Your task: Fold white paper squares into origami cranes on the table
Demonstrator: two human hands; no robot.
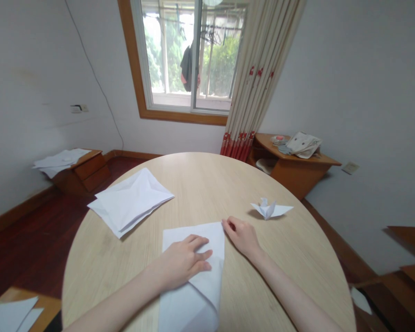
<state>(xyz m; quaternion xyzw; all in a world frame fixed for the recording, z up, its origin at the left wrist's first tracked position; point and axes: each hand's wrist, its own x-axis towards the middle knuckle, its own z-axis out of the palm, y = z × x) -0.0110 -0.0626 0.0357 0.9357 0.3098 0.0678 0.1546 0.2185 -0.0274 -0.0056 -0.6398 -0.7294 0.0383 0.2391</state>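
A folded sheet of white paper (190, 310) lies on the round wooden table in front of me, with a slanting fold across its lower part. Across its middle rests my left hand (184, 259), fingers spread and pressing down on the paper. My right hand (242, 236) is closed at the sheet's far right corner, its thumb and finger pinched on that corner; the other fingers are curled in. Beyond my right hand stands a folded paper bird (269, 210) with its wings out.
A stack of creased white paper (133, 198) lies at the table's (200, 184) left. A drawer cabinet (91, 171) with papers stands at back left. At back right, a wooden desk (293, 170) holds a cloth bag (305, 144), near the curtain (254, 87). More paper (12, 314) sits low left.
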